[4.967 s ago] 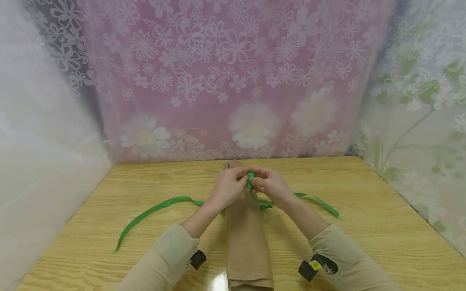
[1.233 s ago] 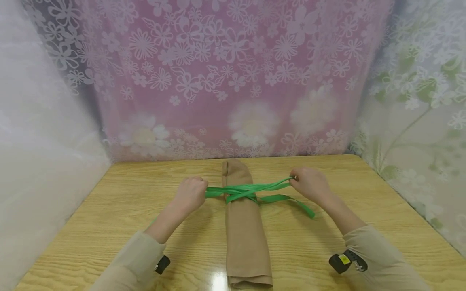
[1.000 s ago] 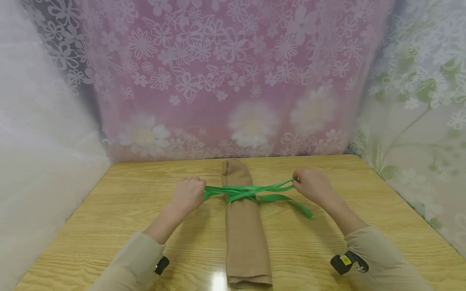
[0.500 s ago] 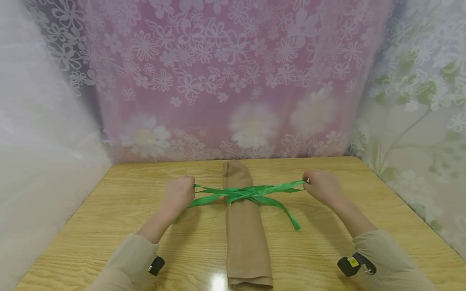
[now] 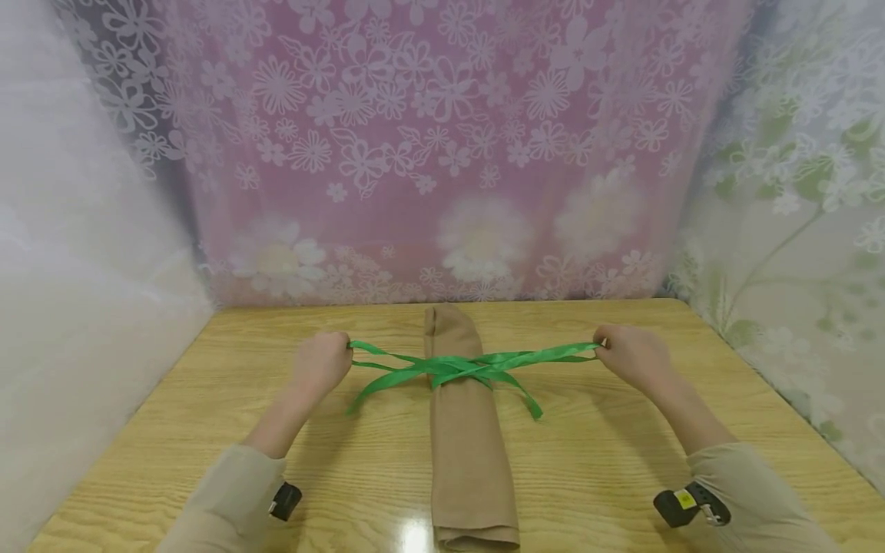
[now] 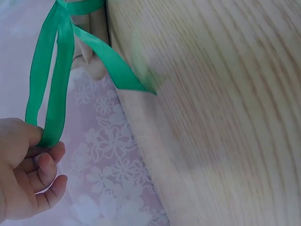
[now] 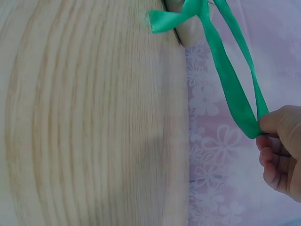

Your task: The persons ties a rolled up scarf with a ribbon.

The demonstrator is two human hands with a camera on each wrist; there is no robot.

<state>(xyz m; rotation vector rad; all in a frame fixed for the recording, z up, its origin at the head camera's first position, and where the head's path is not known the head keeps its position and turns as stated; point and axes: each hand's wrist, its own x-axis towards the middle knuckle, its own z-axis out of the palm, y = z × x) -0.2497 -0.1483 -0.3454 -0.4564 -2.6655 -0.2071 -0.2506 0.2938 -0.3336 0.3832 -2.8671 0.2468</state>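
Note:
A brown cloth [image 5: 473, 461], folded into a long narrow bundle, lies lengthwise at mid-table. Around its upper part runs a green ribbon [image 5: 452, 370], crossed in a bow on top. Off to the left, my left hand [image 5: 321, 362] pinches the end of one bow loop [image 6: 60, 89] between thumb and forefinger, its other fingers loosely curled. On the opposite side my right hand [image 5: 634, 357] pinches the other loop [image 7: 225, 75] in the same way. Both loops stretch out sideways above the table. Two loose tails hang free, a left tail [image 6: 110, 61] and a shorter right tail [image 5: 523, 392].
The wood-grain table [image 5: 207, 445] spreads out on both sides of the cloth. A pink flowered curtain [image 5: 415, 153] hangs behind its far edge, with pale sheets at left and right. Black wrist devices [image 5: 285, 501] sit by the sleeves.
Five seconds ago both hands were together over the cloth, working the ribbon. They have since moved apart, one left and one right, drawing the loops outward while the loose tails have shortened.

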